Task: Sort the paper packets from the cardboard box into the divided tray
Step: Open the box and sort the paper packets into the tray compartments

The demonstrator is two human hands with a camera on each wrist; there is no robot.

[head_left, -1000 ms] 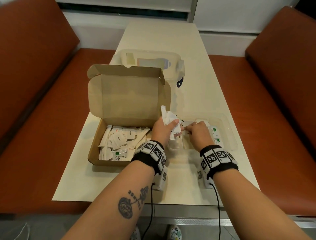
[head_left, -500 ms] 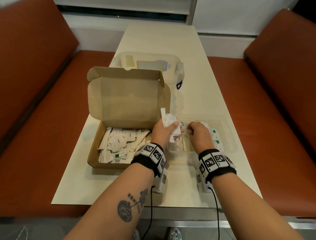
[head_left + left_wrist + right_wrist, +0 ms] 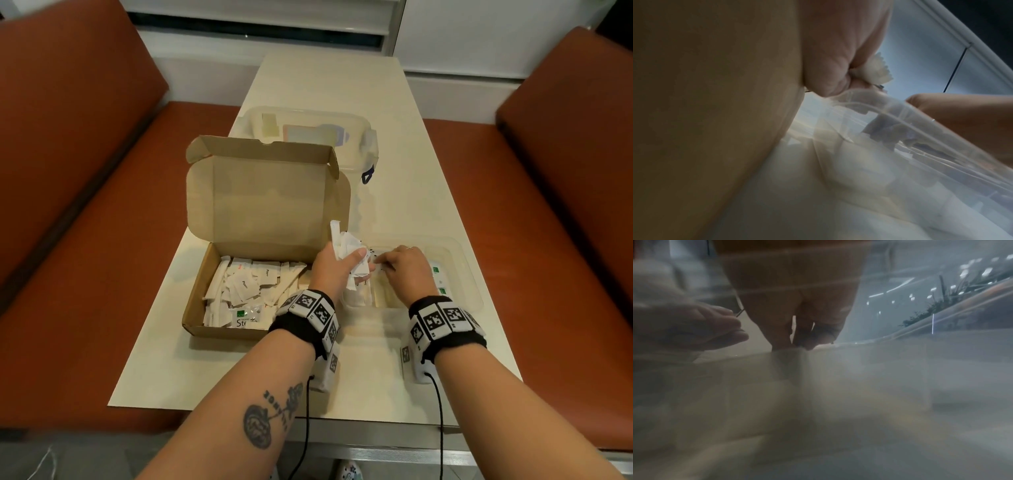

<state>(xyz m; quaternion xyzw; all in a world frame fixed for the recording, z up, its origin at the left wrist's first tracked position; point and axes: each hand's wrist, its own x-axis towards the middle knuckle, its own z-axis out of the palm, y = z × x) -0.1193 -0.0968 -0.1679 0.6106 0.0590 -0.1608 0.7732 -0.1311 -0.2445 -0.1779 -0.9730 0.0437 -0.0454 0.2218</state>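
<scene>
An open cardboard box on the table's left holds several white paper packets. To its right lies a clear divided tray with packets in its right compartment. My left hand grips a bunch of white packets over the tray's left end; the left wrist view shows the bunch sticking out of the curled fingers. My right hand is beside it over the tray's middle, fingertips pinching a packet at the edge of the bunch. The right wrist view is blurred by the tray wall.
A clear lidded plastic container stands behind the cardboard box. The box's lid stands upright. Orange bench seats flank the cream table. The table's front edge lies under my forearms.
My right hand has shifted slightly left toward the bunch in my left hand. The left hand keeps its grip in nearly the same place.
</scene>
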